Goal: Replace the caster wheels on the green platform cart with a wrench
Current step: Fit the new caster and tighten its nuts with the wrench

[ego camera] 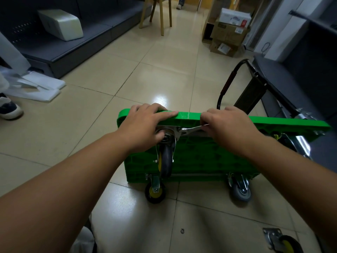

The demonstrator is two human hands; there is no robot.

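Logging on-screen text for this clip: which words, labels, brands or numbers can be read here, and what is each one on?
Nothing can be read in this frame.
White box on top of the stack: coloured print, too blurred to read.
Cardboard boxes beneath it: white stickers, too small to read.
Green cart: no lettering visible.
Wrench: no marking can be made out.

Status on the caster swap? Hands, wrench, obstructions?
Left hand holds green platform cart edge. Right hand grips wrench, head at upper caster plate. Loose caster on floor, nothing blocking.
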